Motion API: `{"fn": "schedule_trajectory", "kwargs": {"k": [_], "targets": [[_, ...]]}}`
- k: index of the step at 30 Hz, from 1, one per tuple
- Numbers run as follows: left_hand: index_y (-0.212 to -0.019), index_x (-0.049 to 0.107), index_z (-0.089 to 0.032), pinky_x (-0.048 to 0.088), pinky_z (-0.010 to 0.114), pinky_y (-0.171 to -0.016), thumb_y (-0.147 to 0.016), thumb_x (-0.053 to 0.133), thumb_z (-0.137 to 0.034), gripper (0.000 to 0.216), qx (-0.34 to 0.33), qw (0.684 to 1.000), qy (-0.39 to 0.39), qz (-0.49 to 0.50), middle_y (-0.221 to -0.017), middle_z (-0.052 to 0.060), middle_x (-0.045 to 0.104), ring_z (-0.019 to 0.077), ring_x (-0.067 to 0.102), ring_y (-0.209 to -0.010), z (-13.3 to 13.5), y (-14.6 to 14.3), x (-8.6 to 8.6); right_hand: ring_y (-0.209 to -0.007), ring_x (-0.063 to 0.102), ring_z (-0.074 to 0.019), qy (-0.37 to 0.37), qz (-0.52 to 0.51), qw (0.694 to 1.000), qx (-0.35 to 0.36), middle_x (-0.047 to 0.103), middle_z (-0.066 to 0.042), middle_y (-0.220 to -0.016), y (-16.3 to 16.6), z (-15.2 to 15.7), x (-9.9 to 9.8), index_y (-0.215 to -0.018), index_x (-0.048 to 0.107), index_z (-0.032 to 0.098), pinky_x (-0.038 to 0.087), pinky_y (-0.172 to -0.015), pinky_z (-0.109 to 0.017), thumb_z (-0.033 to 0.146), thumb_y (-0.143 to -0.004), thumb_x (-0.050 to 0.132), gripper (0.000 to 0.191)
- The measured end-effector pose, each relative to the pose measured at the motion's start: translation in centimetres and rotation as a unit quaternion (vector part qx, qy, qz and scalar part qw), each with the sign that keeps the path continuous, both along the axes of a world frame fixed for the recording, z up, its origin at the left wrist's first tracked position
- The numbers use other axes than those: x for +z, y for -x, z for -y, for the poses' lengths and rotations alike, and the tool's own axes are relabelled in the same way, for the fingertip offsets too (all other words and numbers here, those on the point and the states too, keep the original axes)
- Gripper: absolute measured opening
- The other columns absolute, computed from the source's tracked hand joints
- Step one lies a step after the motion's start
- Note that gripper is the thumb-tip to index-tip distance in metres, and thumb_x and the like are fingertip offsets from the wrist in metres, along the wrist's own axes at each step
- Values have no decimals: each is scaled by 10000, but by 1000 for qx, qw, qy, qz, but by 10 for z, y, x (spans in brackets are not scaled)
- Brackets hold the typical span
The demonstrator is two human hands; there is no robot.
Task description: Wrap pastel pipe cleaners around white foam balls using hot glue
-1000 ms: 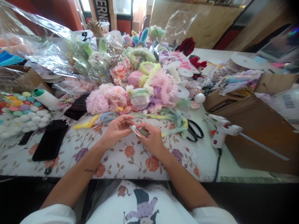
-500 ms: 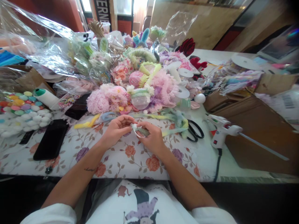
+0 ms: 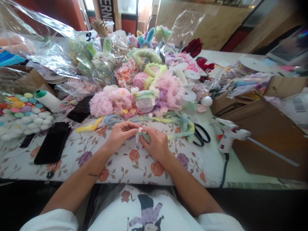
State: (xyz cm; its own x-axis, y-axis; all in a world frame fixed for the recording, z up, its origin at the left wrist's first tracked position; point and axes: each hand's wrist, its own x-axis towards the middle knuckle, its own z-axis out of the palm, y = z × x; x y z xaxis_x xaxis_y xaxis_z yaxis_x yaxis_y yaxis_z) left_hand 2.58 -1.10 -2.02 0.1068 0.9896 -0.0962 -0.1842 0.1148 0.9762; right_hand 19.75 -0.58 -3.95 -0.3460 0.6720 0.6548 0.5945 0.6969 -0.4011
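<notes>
My left hand [image 3: 119, 135] and my right hand [image 3: 156, 141] meet above the flowered cloth [image 3: 144, 171]. Between their fingertips is a small white piece, with a short white bead string [image 3: 137, 138] dangling below it. Both hands are closed in a pinch on it. A pale grey-green bit [image 3: 146, 138] shows under the right fingers; most of it is hidden by them. Just beyond the hands, a strand of fluffy pastel yarn [image 3: 160, 120] runs across the cloth, yellow at its left end.
Black-handled scissors [image 3: 202, 134] lie to the right, then a white glue gun [image 3: 226, 134] with its glue stick and a cardboard box [image 3: 264, 144]. Phones [image 3: 51, 142] and bagged pompoms [image 3: 31, 120] lie left. A heap of pink yarn [image 3: 103, 102] and plastic-wrapped crafts fills the back.
The bead string, earlier curved towards my right palm, now hangs straight down. My right fingers have shifted and cover more of the grey-green bit. The left hand stays nearly in place.
</notes>
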Motion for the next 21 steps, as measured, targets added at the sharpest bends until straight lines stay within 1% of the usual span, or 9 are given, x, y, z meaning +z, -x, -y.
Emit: {"fn": "schedule_trajectory", "kwargs": {"k": [5,8,10,12,14,17,21], "targets": [[-899,765,-190,499,277,-729,-763,715,-294,178,-10,999,-10,-33,-968,64,757,180,657,-822,0,4,-1,-611,638,-143,8,-16,999,-26,710,-8,-742,1,1,2,-931,621,234,458,-599,-241,177,-819,561,139],[-923,769,-191,497,290,-759,-824,643,-323,208,-6,998,-26,-57,-969,62,755,195,654,-859,0,4,1,-606,637,-142,0,-28,999,-26,709,-11,-746,1,1,2,-923,622,225,454,-587,-236,169,-809,571,137],[-929,766,-187,498,292,-781,-828,628,-297,204,-4,998,-39,-58,-1003,66,749,204,652,-907,1,2,2,-613,641,-149,6,-35,999,-31,707,-15,-745,1,0,2,-925,626,222,457,-586,-241,180,-808,578,132],[-936,756,-182,502,290,-805,-787,659,-229,184,-5,998,-55,-40,-1061,72,732,213,645,-966,1,0,3,-626,645,-157,23,-45,998,-43,702,-12,-736,1,0,2,-923,631,223,466,-597,-249,204,-804,585,129],[-967,739,-178,509,295,-829,-741,698,-176,229,-17,997,-68,-10,-1089,80,714,218,638,-997,1,-1,2,-622,639,-155,39,-63,996,-56,689,-1,-715,1,-1,2,-908,636,224,472,-596,-246,225,-793,593,123],[-1033,710,-177,520,305,-837,-719,751,-176,317,-38,996,-79,16,-1061,86,697,209,636,-975,1,-2,-1,-576,606,-136,46,-87,993,-62,662,16,-676,1,-3,1,-874,636,217,462,-565,-231,231,-777,612,101],[-1039,693,-180,537,299,-805,-696,797,-196,359,-33,995,-93,14,-1056,79,663,193,631,-930,2,-4,-4,-556,580,-124,63,-106,991,-60,644,24,-667,3,-2,1,-858,633,215,455,-553,-228,253,-786,631,81]]}}
